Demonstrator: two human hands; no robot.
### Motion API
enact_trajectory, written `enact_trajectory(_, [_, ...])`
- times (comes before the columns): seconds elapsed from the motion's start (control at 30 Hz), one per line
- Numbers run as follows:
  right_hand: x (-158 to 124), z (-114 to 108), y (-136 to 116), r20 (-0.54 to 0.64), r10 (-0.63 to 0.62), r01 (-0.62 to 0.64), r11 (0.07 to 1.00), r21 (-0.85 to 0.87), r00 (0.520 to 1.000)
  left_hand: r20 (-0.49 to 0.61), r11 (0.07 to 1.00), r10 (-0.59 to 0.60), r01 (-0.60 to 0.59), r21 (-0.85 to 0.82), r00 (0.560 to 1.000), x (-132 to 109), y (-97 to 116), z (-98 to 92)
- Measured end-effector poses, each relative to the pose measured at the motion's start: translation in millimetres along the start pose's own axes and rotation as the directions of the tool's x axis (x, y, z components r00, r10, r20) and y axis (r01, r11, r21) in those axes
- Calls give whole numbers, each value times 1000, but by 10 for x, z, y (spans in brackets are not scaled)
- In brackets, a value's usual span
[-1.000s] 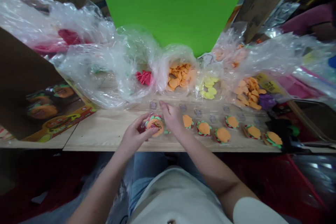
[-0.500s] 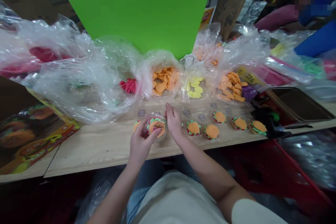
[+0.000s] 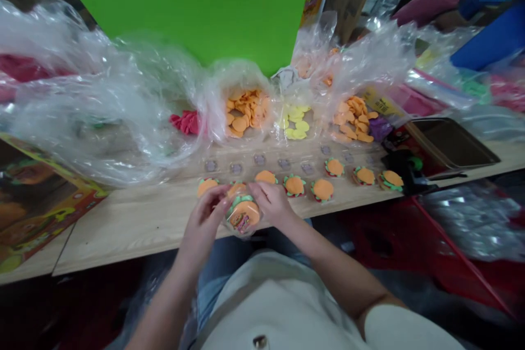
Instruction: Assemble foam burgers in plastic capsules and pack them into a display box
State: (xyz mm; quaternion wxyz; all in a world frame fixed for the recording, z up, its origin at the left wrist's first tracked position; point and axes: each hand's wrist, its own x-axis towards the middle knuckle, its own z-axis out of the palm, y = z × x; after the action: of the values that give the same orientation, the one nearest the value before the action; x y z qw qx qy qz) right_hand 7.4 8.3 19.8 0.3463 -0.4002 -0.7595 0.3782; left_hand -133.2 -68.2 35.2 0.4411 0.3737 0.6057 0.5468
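Observation:
Over the table's front edge, a clear plastic package with a toy hamburger inside is tilted toward me, a small printed label on its front. My left hand pinches its left side, thumb near the top. My right hand has its fingers closed at the upper right edge of the same package. Just behind the hands lie more toy hamburgers in a row, one partly hidden by the package. Behind that row, small clear packs with greyish pieces lie on the wood.
Open plastic bags hold orange foam pieces, yellow pieces and red pieces. A green panel stands behind them. To the left is a printed box; to the right, a brown tray. Another person's sleeve shows at upper right.
The package has come down toward me and tipped forward. My right hand has moved from apart onto its upper edge. The camera view has shifted slightly.

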Motion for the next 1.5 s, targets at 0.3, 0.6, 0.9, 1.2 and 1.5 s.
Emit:
enact_trajectory(0.3, [-733, 150, 188, 267, 156, -104, 974, -200, 951, 163, 932, -333, 297, 207, 929, -420, -318, 25])
enact_trajectory(0.6, [-1063, 154, 176, 102, 339, -335, 941, -58, 935, -48, 873, -434, 408, -266, 899, -728, -652, 111])
enact_trajectory(0.9, [-1322, 105, 229, 189, 18, -3, 997, -80, 982, 34, 863, -487, 487, -138, 873, -1013, -621, 29])
enact_trajectory(1.2, [-1183, -237, 31, 555, 102, -163, 985, 61, 826, 271, 956, -273, 229, 184, 923, -817, -372, -196])
enact_trajectory(1.5, [-1213, -223, -32, 597, 14, 6, 1000, -30, 802, 515, 920, -40, -169, 353, 856, -653, -274, -101])
